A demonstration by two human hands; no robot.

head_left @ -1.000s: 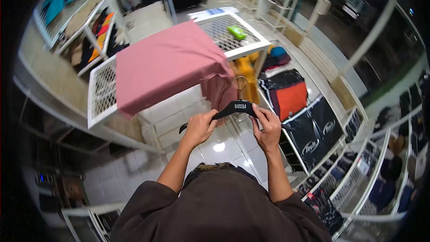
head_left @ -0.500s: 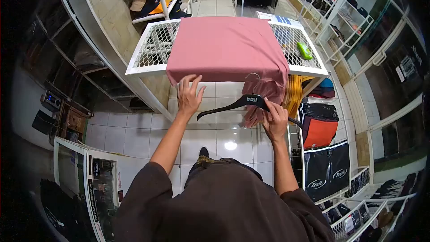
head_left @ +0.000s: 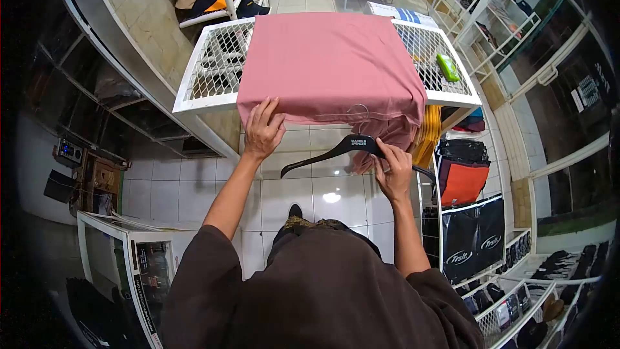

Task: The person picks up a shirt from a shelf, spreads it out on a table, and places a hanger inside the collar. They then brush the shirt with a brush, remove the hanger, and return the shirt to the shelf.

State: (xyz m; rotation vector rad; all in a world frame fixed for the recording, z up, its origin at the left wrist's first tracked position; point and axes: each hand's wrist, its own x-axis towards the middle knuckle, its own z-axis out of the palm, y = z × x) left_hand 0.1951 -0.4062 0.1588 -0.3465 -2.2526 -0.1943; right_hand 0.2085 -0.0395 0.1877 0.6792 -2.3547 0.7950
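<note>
The left hand (head_left: 263, 130) lies open, fingers spread, on the front edge of the pink cloth (head_left: 332, 64), which covers a white wire table (head_left: 205, 74) and hangs over its near side. To the right, the right hand (head_left: 394, 171) grips a black hanger (head_left: 342, 150) just below the cloth's edge, its hook against the hanging fabric. A green object (head_left: 447, 67) rests on the table's right side.

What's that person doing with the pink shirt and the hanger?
The person stands at a white wire table with a pink shirt spread over it. The left hand rests on the shirt's near edge. The right hand holds a black hanger just below that edge.
</note>
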